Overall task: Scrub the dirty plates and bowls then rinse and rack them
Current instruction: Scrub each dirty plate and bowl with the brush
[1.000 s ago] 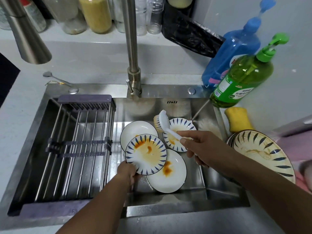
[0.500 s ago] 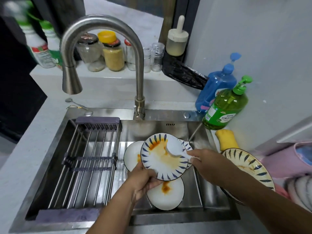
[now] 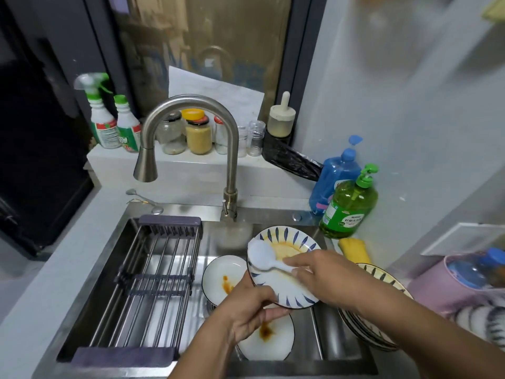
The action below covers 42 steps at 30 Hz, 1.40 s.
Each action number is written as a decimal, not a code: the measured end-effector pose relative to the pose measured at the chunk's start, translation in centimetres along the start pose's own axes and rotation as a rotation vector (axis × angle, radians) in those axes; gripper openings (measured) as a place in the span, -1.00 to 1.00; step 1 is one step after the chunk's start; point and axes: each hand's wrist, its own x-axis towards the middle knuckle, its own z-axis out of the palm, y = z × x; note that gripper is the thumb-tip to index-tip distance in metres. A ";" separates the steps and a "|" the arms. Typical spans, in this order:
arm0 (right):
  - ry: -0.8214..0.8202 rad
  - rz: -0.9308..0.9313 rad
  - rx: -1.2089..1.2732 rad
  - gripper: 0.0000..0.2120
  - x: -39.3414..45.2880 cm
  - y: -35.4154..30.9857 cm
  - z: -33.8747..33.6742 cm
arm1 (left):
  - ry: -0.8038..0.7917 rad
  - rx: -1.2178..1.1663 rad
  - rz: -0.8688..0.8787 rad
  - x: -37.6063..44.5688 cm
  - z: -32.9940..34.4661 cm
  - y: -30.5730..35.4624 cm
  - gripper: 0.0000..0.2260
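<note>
Since the earlier frames, the plate [image 3: 284, 272] has been lifted from the sink [image 3: 341, 348] and tilted up toward the viewer, and the brush [image 3: 263, 257] has been brought onto its face. The plate is gripped at its near-left rim by the left hand [image 3: 246, 310], fingers curled round the edge, and is held above two stained dishes [image 3: 221, 277] left in the basin. The brush handle is grasped by the right hand [image 3: 325, 280]; its long axis runs left-to-right, with the head at the plate's far-left rim and the handle toward the right. Orange residue lies on the plate's far half, just right of the brush head, so the coming stroke is judged to run rightward across the face. The rack [image 3: 153, 283] sits over the sink's left half, nearer the left hand. More dirty plates [image 3: 382, 280] are stacked at the right.
</note>
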 end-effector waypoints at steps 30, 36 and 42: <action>0.108 0.063 -0.290 -0.70 -2.1 1.1 -4.3 | -0.028 -0.131 0.132 -1.3 2.5 0.0 -0.40; -0.007 0.037 -0.189 -0.69 -4.3 1.1 -4.1 | 0.006 -0.198 0.193 -1.2 1.6 0.8 -0.43; 0.115 0.021 -0.185 -0.67 -2.2 -1.1 -3.2 | -0.112 -0.145 0.141 -1.5 3.1 -0.8 -0.39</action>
